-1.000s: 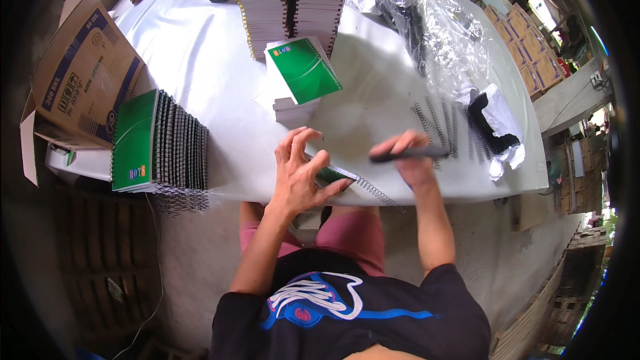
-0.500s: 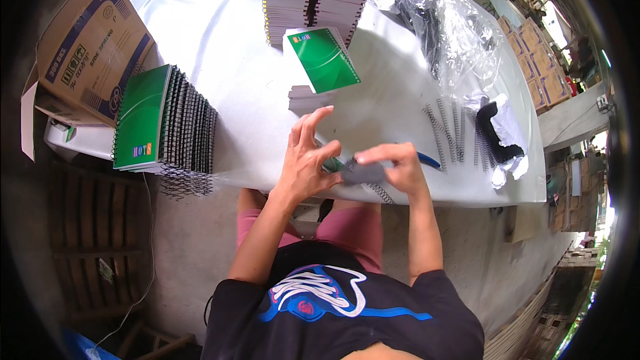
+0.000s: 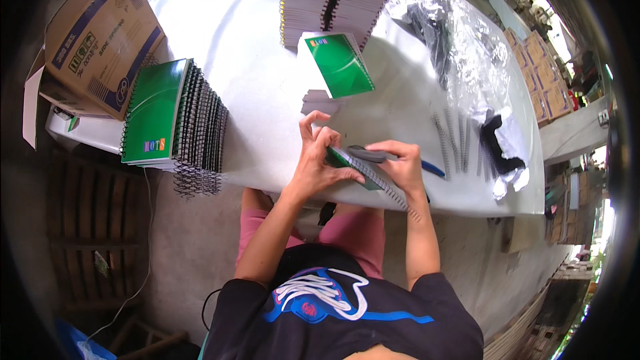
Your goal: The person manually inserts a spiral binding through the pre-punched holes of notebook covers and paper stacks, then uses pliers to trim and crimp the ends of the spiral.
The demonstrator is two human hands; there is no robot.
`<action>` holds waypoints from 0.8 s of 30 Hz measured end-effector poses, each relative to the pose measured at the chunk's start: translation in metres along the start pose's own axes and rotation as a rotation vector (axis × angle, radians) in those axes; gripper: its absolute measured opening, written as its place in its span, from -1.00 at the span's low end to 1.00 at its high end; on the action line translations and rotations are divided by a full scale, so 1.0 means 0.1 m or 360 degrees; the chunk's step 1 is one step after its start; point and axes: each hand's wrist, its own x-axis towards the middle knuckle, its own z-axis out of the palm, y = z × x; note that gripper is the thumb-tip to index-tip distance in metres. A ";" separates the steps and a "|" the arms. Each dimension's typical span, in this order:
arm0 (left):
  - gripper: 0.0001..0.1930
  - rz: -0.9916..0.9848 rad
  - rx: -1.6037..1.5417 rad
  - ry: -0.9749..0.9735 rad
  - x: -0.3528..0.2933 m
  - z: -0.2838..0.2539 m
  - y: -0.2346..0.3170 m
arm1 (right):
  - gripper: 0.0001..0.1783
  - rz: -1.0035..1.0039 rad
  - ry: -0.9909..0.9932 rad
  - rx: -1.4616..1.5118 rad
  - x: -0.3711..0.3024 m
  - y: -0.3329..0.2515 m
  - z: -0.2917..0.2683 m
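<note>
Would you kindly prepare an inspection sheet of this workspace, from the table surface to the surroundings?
Surface: white table, glossy.
Job's things: green notebook with wire coil along its edge; bound notebooks stacked left; loose coils right.
Clutter: clear plastic, open carton.
Hands: left hand grips the green notebook; right hand holds a dark object, kind unclear.
Cables: pale cable, lower left.
Surroundings: stacked cartons, far right.

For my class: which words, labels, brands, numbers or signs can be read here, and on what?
Wording withheld; places only.
Cardboard box: large printing, partly legible.
Green spiral notebook atop the stack: legible multicoloured letters.
Green cover near the centre: similar letters, smaller.
Black T-shirt: graphic, no clear lettering.
Stacked cartons: too small to read.
Held notebook: none visible.
</note>
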 end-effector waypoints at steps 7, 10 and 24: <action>-0.01 -0.0148 -0.0252 -0.0026 -0.03 0.06 -0.12 | -0.80 0.0025 -0.0024 0.0080 0.09 0.00 -0.03; 0.06 -0.0256 -0.0250 -0.0087 -0.05 0.04 -0.14 | -0.74 -0.0232 -0.0293 0.0619 0.13 -0.21 0.03; 0.09 -0.0090 -0.0208 -0.0175 -0.08 0.06 -0.24 | -0.76 -0.0132 -0.0209 0.0110 0.26 -0.29 0.20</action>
